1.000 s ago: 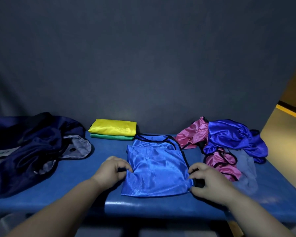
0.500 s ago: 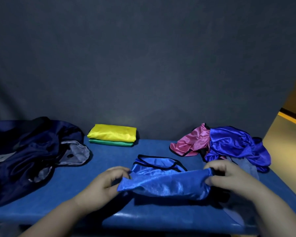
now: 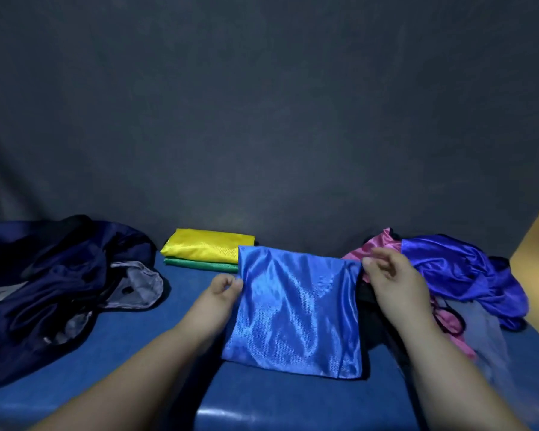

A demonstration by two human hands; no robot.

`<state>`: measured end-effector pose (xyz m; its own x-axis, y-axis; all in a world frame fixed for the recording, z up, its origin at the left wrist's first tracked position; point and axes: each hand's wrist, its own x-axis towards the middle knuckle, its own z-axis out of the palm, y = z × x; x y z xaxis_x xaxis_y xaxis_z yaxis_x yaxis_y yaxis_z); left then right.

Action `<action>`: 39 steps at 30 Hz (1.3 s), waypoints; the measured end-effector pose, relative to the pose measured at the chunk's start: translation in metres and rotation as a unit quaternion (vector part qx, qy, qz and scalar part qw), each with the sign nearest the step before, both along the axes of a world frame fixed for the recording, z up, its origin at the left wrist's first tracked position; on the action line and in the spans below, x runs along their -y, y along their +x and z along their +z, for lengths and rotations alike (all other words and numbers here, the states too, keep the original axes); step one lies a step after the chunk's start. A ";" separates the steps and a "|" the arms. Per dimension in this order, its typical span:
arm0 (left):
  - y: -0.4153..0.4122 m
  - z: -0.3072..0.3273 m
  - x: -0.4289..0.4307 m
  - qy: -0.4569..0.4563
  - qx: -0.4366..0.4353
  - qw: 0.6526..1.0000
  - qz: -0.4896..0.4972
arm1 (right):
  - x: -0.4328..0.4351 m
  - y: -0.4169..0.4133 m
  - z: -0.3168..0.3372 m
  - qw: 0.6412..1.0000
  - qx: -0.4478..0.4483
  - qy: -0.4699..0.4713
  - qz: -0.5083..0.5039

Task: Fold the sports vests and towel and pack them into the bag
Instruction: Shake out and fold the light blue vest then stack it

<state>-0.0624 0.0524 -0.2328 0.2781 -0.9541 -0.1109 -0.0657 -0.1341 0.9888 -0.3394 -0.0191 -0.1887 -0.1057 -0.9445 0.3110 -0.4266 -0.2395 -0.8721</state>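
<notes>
Left hand (image 3: 221, 293) pinching left edge, right hand (image 3: 392, 284) pinching top right corner of folded blue vest (image 3: 296, 309), lower edge on bench (image 3: 156, 337). Behind: folded yellow vest (image 3: 206, 248) atop green vest (image 3: 199, 264). Far left: navy bag (image 3: 44, 290); right: crumpled vests (image 3: 464, 269).

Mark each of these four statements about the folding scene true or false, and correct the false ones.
1. The left hand and the right hand each pinch an upper corner of the blue vest. True.
2. The yellow vest lies under the green vest. False: the yellow vest lies on top.
3. The dark bag sits at the left end of the bench. True.
4. The pink vest is neatly folded. False: it lies crumpled beside the purple vest.
</notes>
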 end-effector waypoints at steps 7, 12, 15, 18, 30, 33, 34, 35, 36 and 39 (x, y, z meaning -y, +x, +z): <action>-0.011 -0.002 -0.008 0.041 0.078 0.996 0.005 | -0.005 -0.008 -0.016 0.966 -0.243 0.089 -0.022; -0.014 -0.013 -0.025 0.024 0.226 0.973 0.038 | -0.022 -0.020 -0.028 0.935 -0.270 0.216 0.077; -0.018 -0.018 -0.036 0.031 0.269 0.962 0.042 | -0.036 -0.025 -0.039 0.925 -0.244 0.258 0.137; -0.020 -0.020 -0.040 0.042 0.282 0.958 0.046 | -0.047 -0.024 -0.047 0.933 -0.242 0.229 0.136; -0.017 -0.029 -0.044 0.038 0.330 0.942 0.041 | -0.058 -0.029 -0.044 0.918 -0.329 0.169 0.141; -0.014 -0.033 -0.048 0.037 0.410 0.909 0.058 | -0.059 -0.030 -0.041 0.914 -0.346 0.162 0.136; -0.013 -0.034 -0.049 0.039 0.420 0.905 0.063 | -0.059 -0.030 -0.041 0.911 -0.353 0.164 0.133; -0.012 -0.034 -0.050 0.039 0.416 0.906 0.066 | -0.059 -0.031 -0.040 0.909 -0.358 0.169 0.133; -0.012 -0.034 -0.051 0.039 0.405 0.911 0.068 | -0.059 -0.032 -0.040 0.908 -0.355 0.175 0.136; -0.010 -0.035 -0.053 0.037 0.376 0.923 0.067 | -0.060 -0.031 -0.036 0.927 -0.286 0.190 0.148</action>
<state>-0.0720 0.1051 -0.2677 0.4187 -0.9028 0.0984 -0.7080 -0.2566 0.6580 -0.3699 0.0411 -0.2245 0.2560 -0.9585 -0.1252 -0.8099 -0.1420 -0.5691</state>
